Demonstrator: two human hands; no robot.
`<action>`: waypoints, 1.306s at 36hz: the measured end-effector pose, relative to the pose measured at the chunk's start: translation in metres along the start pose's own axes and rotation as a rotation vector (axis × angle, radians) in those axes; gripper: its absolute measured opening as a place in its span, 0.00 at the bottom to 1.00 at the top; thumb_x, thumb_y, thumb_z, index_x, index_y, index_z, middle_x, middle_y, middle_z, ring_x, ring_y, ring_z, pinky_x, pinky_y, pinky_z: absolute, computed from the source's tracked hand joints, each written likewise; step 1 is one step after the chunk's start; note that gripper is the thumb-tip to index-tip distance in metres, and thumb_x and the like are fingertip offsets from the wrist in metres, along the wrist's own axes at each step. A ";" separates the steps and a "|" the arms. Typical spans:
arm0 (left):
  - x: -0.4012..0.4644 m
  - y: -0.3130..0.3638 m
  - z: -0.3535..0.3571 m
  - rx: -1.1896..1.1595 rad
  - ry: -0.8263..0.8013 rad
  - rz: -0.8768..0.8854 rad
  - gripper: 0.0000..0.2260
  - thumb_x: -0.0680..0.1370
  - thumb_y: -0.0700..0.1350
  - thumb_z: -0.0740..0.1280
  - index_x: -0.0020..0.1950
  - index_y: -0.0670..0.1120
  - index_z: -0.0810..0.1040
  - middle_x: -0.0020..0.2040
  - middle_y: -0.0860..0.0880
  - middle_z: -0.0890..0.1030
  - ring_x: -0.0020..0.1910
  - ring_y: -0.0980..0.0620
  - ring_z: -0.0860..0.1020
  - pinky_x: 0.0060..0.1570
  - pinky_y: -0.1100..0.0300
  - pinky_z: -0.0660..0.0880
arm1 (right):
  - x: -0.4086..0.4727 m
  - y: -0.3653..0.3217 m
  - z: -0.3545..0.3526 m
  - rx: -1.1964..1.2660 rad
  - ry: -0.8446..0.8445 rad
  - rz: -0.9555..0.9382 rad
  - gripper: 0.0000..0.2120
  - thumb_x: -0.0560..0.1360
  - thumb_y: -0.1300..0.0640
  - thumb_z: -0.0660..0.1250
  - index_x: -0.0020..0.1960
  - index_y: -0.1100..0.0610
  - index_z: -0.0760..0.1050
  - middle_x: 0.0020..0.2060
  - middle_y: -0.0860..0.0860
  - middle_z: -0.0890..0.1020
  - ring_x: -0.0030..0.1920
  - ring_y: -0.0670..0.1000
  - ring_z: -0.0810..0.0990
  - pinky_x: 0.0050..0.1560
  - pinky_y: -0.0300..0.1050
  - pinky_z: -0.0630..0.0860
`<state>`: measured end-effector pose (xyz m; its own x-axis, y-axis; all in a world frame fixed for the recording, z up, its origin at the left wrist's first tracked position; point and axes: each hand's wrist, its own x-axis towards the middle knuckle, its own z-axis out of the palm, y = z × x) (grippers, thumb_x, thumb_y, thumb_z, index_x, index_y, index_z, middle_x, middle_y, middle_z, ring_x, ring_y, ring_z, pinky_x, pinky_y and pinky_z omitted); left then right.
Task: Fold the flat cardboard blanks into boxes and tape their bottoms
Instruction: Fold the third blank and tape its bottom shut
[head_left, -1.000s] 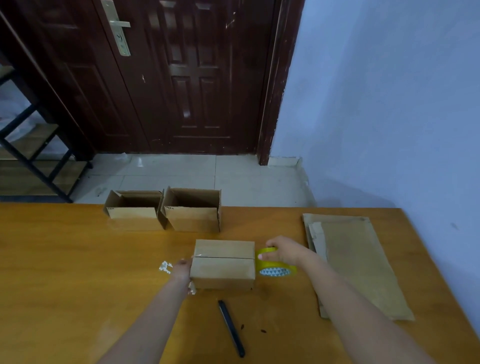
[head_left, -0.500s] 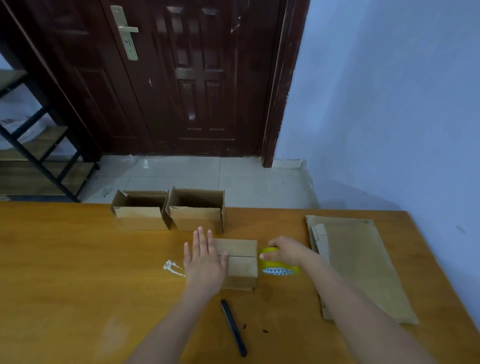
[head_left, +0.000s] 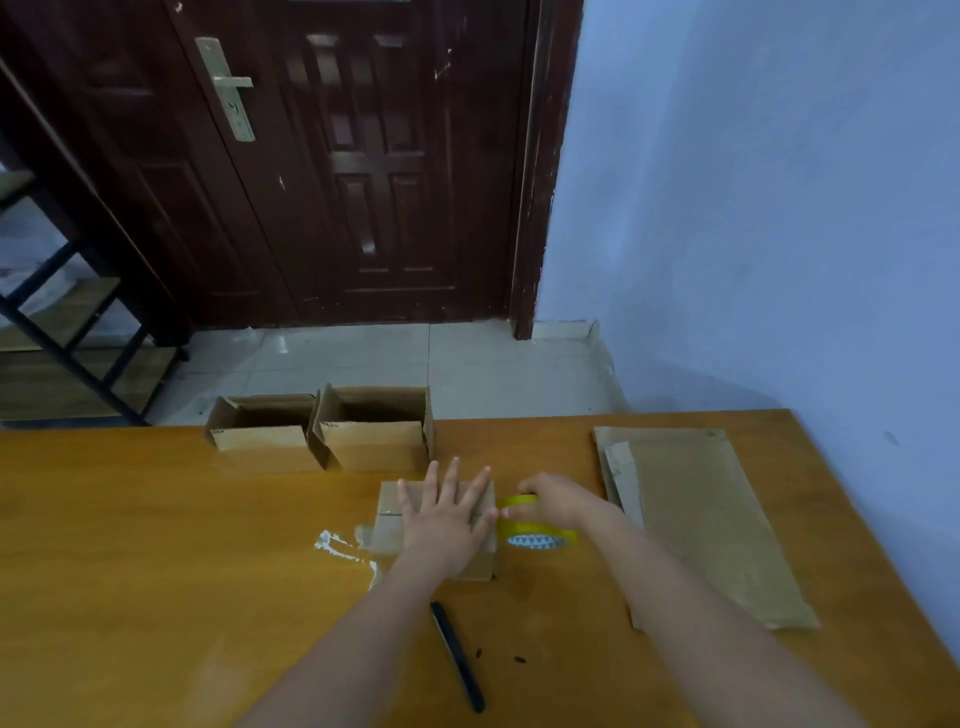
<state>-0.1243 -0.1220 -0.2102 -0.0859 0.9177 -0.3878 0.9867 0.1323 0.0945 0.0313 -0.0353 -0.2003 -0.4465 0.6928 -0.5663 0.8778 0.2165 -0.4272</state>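
A small cardboard box (head_left: 390, 512) stands upside down in the middle of the wooden table, its closed bottom flaps facing up. My left hand (head_left: 448, 514) lies flat on those flaps with the fingers spread. My right hand (head_left: 558, 499) grips a yellow tape roll (head_left: 537, 530) held against the box's right side. A strip of clear tape (head_left: 337, 545) trails off the box's left side onto the table. A stack of flat cardboard blanks (head_left: 696, 514) lies to the right.
Two folded boxes (head_left: 270, 441) (head_left: 376, 441) stand open side up at the table's far edge (head_left: 519, 415). A black pen-like tool (head_left: 457, 657) lies near me. Beyond are a tiled floor, a dark door and a blue wall on the right.
My left hand rose from the box's left side and slid across its top toward the right, pressing flat. My right hand kept the tape roll at the box's right side.
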 end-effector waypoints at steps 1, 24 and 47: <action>0.001 -0.001 -0.002 -0.009 -0.026 0.005 0.25 0.79 0.65 0.39 0.74 0.64 0.34 0.77 0.51 0.35 0.75 0.45 0.34 0.69 0.35 0.33 | -0.001 0.002 0.001 0.010 0.000 -0.001 0.30 0.74 0.41 0.65 0.69 0.58 0.70 0.65 0.55 0.75 0.63 0.55 0.74 0.59 0.47 0.71; -0.006 -0.035 -0.005 -0.098 -0.096 0.220 0.30 0.77 0.63 0.58 0.74 0.67 0.45 0.78 0.52 0.40 0.76 0.48 0.35 0.70 0.40 0.31 | 0.003 0.020 0.016 -0.157 -0.088 0.203 0.32 0.77 0.35 0.54 0.74 0.52 0.62 0.72 0.54 0.66 0.73 0.57 0.62 0.72 0.62 0.43; -0.005 0.004 -0.048 0.152 -0.260 0.130 0.35 0.75 0.55 0.67 0.75 0.63 0.49 0.73 0.44 0.60 0.72 0.38 0.58 0.68 0.32 0.57 | -0.070 -0.018 0.131 -0.265 0.140 -0.217 0.19 0.81 0.47 0.51 0.56 0.61 0.72 0.51 0.58 0.77 0.50 0.58 0.77 0.44 0.49 0.71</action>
<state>-0.1268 -0.1082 -0.1634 0.0606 0.7946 -0.6041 0.9981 -0.0547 0.0282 0.0235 -0.1776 -0.2454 -0.6154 0.6946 -0.3726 0.7878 0.5267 -0.3194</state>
